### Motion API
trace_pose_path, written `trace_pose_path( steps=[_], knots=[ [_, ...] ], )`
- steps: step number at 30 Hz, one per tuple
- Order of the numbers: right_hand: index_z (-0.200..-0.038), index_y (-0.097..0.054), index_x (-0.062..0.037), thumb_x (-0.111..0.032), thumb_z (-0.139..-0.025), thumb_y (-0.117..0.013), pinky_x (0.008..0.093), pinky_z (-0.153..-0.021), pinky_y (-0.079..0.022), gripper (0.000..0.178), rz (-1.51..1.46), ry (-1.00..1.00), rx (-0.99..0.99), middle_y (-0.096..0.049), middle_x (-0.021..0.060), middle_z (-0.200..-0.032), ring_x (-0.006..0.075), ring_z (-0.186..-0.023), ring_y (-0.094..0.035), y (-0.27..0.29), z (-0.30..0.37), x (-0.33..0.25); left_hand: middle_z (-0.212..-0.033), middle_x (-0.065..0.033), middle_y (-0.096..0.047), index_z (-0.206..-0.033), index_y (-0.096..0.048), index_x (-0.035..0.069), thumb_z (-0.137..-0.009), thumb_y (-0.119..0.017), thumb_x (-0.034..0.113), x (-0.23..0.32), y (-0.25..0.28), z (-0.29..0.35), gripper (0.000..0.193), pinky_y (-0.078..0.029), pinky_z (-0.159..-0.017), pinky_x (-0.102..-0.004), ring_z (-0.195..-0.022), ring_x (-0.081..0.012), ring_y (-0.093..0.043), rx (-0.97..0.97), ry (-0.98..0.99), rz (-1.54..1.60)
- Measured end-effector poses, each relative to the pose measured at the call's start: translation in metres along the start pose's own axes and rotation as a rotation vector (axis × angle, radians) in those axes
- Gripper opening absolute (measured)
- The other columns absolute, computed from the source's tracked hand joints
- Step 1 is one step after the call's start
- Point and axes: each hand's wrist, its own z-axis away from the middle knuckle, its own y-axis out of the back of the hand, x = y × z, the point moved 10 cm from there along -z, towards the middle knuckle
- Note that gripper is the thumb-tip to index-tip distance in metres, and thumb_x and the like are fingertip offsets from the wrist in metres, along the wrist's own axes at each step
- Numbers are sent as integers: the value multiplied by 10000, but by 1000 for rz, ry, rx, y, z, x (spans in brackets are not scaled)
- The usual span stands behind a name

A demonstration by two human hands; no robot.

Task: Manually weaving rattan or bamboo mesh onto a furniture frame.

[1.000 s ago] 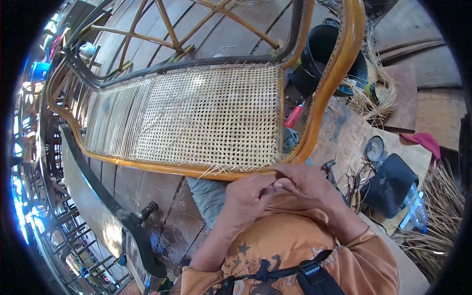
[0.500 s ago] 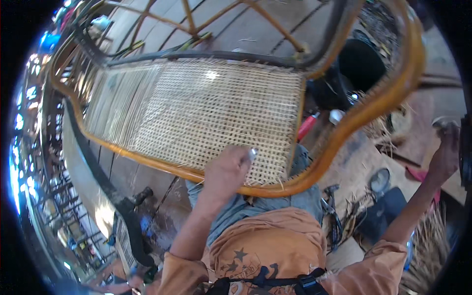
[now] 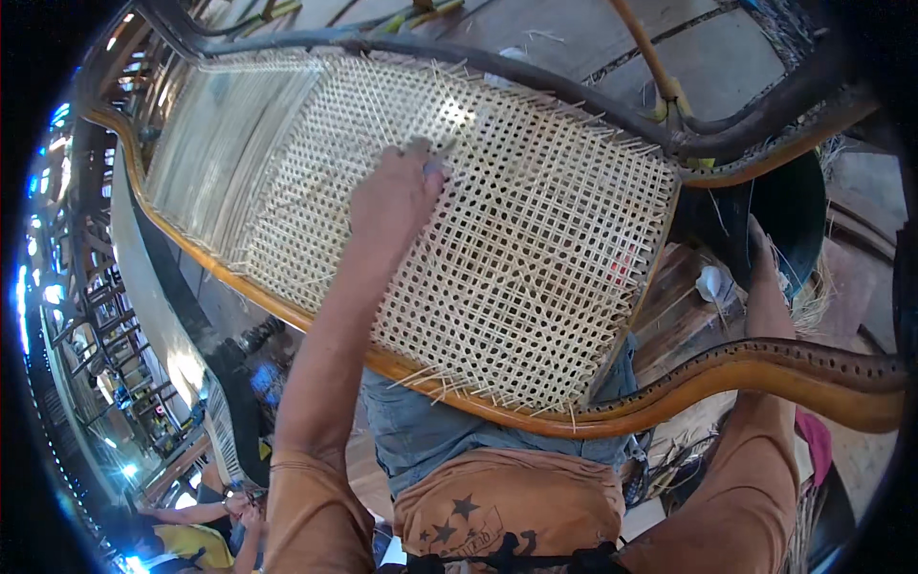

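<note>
Head view. The left hand (image 3: 397, 196) is resting on the woven cane panel (image 3: 497, 239), fingers clenched around a small grey tool (image 3: 436, 165) whose tip is pointing into the weave near the panel's upper middle. The panel is lying stretched across a curved wooden chair frame (image 3: 669, 402), which is sitting over the person's lap; loose strand ends are sticking out along its near and far edges. The right hand (image 3: 762, 260) is reaching out past the panel's right edge, beside a black tub (image 3: 794, 206), with the frame's drilled rail crossing in front of the forearm; whether its fingers are released or grasping anything cannot be told. A small white object (image 3: 709, 283) is lying just left of that hand. In the lower left, another person's hand (image 3: 251, 521) is showing.
</note>
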Motion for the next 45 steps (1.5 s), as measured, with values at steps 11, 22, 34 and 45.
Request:
trace_pose_path(
  steps=[11,22,34,45],
  knots=[
    [-1041,-612,-33,-219,-903,-543,242,-592,-413,242,471,631,152,-554,0,-734,86,-638,-491,43,61,-102,-798,-169,-639,-961,-570,31,-912,-453,309,117,4,78,305,-482,-710,-455,-780,-352,-620,-534,-241,275],
    [-852,-634,-28,-139,-848,-613,205,-549,-392,113,732,463,-920,-544,-40,-674,43,-600,-466,-150,189,-56,-895,-171,-661,-920,-655,11,-829,-459,184,179,-41,86,277,-502,-723,-438,-823,-340,-637,-647,-418,161],
    [-803,-641,-29,-123,-821,-631,246,-509,-389,96,875,511,-918,-531,-43,-632,59,-573,-447,-173,179,-43,-768,-174,-661,-859,-653,-28,-818,-474,159,183,-53,86,262,-522,-679,-416,-756,-274,-672,-1062,-248,120],
    [-739,-616,-14,-108,-804,-591,239,-488,-347,117,965,408,-918,-486,-58,-575,47,-534,-411,-177,193,-41,-947,-98,-685,-942,-700,81,-782,-555,143,216,-20,69,225,-514,-712,-391,-881,-247,-663,-699,-599,-331]
  ],
)
